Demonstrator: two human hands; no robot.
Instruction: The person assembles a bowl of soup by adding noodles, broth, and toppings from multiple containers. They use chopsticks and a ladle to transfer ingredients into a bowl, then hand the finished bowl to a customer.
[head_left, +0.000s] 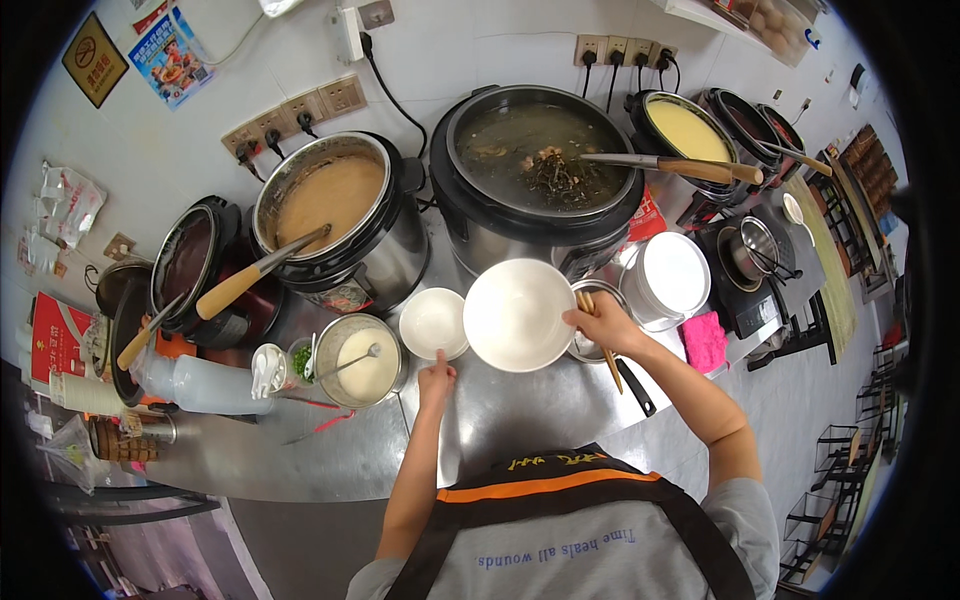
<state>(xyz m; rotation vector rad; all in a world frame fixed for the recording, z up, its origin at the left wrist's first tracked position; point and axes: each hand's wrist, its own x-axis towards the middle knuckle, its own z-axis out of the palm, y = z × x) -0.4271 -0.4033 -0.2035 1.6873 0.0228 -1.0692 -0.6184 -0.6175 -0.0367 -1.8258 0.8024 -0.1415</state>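
My right hand (606, 324) grips the rim of a large white bowl (517, 315), which is tilted so its inside shows. Wooden chopsticks (613, 367) are also in that hand, pointing down towards me. With its fingers on the near rim, my left hand (436, 384) touches a small white bowl (433, 324); whether the thumb grips it from below is hidden. Left of it stands a metal pot of whitish liquid (365, 361) with a spoon in it. Behind the large bowl is a big cooker of dark broth (544, 150), a wooden-handled ladle across its rim.
Several electric cookers line the wall, including one with tan porridge (330, 195) and one with yellow liquid (688, 129). On the steel counter (330, 457) are a cup of chopped greens (302, 361), a plastic jug (217, 384), a white tub (675, 274), a pink cloth (703, 343) and a black handle (637, 388).
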